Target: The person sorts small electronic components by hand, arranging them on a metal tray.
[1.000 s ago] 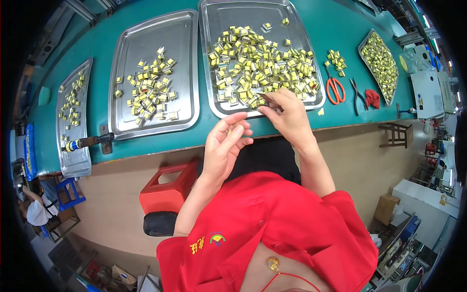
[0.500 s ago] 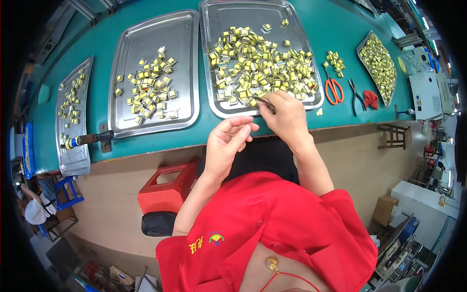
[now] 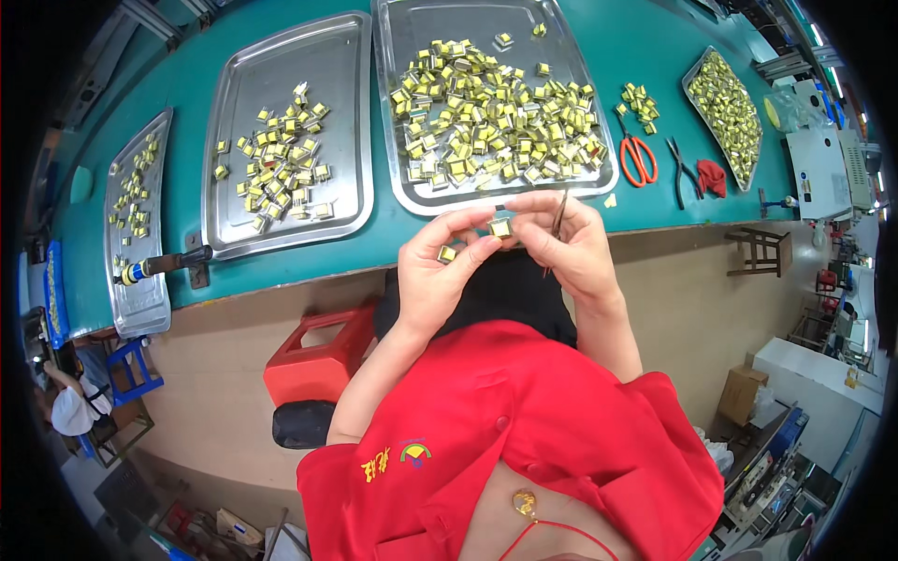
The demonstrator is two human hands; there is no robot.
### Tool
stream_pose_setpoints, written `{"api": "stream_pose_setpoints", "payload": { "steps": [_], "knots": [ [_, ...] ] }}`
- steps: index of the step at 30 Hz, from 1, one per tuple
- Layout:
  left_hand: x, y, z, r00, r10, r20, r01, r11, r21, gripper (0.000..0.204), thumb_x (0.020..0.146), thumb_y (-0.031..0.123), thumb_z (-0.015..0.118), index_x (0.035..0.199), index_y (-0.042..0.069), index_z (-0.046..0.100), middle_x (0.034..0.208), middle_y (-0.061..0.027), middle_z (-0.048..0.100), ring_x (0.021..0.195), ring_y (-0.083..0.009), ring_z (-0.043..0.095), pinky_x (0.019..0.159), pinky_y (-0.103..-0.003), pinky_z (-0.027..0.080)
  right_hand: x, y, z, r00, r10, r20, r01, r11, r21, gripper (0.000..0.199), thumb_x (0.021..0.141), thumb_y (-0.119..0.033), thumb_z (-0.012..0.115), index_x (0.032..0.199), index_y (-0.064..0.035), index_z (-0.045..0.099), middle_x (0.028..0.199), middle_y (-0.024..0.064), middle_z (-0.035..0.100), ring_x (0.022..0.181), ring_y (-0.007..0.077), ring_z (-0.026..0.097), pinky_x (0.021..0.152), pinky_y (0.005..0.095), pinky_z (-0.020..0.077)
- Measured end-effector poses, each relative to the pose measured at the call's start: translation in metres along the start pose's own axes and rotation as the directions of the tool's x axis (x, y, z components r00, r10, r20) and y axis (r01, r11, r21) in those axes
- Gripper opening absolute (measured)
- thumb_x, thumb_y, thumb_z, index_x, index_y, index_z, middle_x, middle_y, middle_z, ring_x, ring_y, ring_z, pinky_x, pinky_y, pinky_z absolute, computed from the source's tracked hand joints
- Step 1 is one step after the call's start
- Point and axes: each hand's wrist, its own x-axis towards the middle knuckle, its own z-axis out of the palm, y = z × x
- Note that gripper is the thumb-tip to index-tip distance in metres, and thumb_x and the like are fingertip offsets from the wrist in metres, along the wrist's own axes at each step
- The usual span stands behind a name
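Observation:
My left hand [image 3: 438, 271] is closed, with a small yellow-taped transformer [image 3: 500, 228] pinched at its fingertips. A second small transformer [image 3: 447, 253] rests inside the curled fingers of that hand. My right hand [image 3: 572, 245] meets the left at the pinched piece, its thumb and fingertips close against it. Dark thin tweezers [image 3: 559, 215] are tucked between my right fingers, pointing up and down. Both hands hover just in front of the large metal tray [image 3: 426, 201], which bears a heap of similar transformers [image 3: 510, 122].
Two more metal trays [image 3: 351, 210] [image 3: 140, 304] with fewer transformers lie to the left. A screwdriver-like tool [image 3: 164, 266] juts over the bench edge. Orange-handled scissors [image 3: 639, 161], black pliers [image 3: 685, 173], a red cloth [image 3: 711, 179] and a full tray [image 3: 725, 117] lie right. A red stool [image 3: 318, 369] stands below.
My right hand has come back from the heap to my left hand. A transformer now sits between the fingertips, and the tweezers have swung upright in my right hand.

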Motion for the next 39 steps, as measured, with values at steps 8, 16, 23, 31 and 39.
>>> {"api": "stream_pose_setpoints", "payload": {
  "steps": [8, 16, 23, 31, 39],
  "knots": [
    [-0.004, 0.006, 0.001, 1.0, -0.027, 0.001, 0.027, 1.0, -0.004, 0.027, 0.08, 0.0, 0.066, 0.107, -0.002, 0.061, 0.089, -0.003, 0.062, 0.073, -0.0051, 0.055, 0.067, -0.018, 0.044, -0.001, 0.012, -0.007, 0.994, -0.055, 0.099, 0.055, 0.998, 0.007, 0.031, 0.08, 0.005, 0.062, 0.11, 0.0038, 0.054, 0.094, 0.0109, 0.063, 0.086, 0.015, 0.062, 0.076, 0.0237, 0.0493],
    [-0.001, 0.004, -0.002, 0.997, -0.057, 0.058, 0.056, 0.998, 0.01, 0.03, 0.082, 0.004, 0.064, 0.111, -0.001, 0.06, 0.095, -0.0038, 0.059, 0.069, -0.0055, 0.049, 0.065, -0.018, 0.042, -0.003, 0.014, -0.005, 0.989, -0.142, 0.047, 0.149, 0.97, -0.193, 0.032, 0.077, 0.006, 0.065, 0.108, 0.0034, 0.057, 0.087, 0.0053, 0.061, 0.074, 0.0081, 0.058, 0.064, 0.0187, 0.0437],
    [-0.001, 0.001, -0.008, 0.938, -0.306, 0.164, 0.347, 0.798, -0.492, 0.028, 0.092, 0.011, 0.052, 0.118, 0.0, 0.055, 0.093, -0.0075, 0.062, 0.063, -0.0024, 0.042, 0.046, -0.015, 0.028, -0.004, 0.006, 0.009, 0.975, -0.221, 0.034, 0.218, 0.904, -0.369, 0.033, 0.073, 0.007, 0.069, 0.105, 0.0017, 0.062, 0.078, -0.0012, 0.052, 0.06, 0.0022, 0.039, 0.051, 0.017, 0.0277],
    [-0.002, 0.001, -0.009, 0.927, -0.314, 0.207, 0.376, 0.791, -0.483, 0.028, 0.09, 0.007, 0.055, 0.117, 0.0, 0.055, 0.099, -0.0083, 0.063, 0.066, -0.0019, 0.045, 0.048, -0.014, 0.031, 0.001, 0.014, 0.002, 0.943, -0.309, 0.127, 0.331, 0.817, -0.473, 0.029, 0.074, 0.006, 0.068, 0.102, 0.0024, 0.063, 0.082, 0.0001, 0.052, 0.066, 0.003, 0.042, 0.054, 0.0166, 0.0304],
    [0.0, 0.003, -0.008, 0.984, -0.153, 0.089, 0.17, 0.96, -0.224, 0.032, 0.082, -0.001, 0.062, 0.114, 0.001, 0.057, 0.097, -0.0049, 0.064, 0.07, -0.0012, 0.048, 0.054, -0.015, 0.035, 0.01, 0.013, -0.007, 0.95, -0.31, 0.028, 0.282, 0.821, -0.496, 0.024, 0.075, 0.005, 0.067, 0.098, 0.0013, 0.063, 0.079, 0.0006, 0.051, 0.064, 0.0034, 0.044, 0.056, 0.0165, 0.0334]
  ]
}}
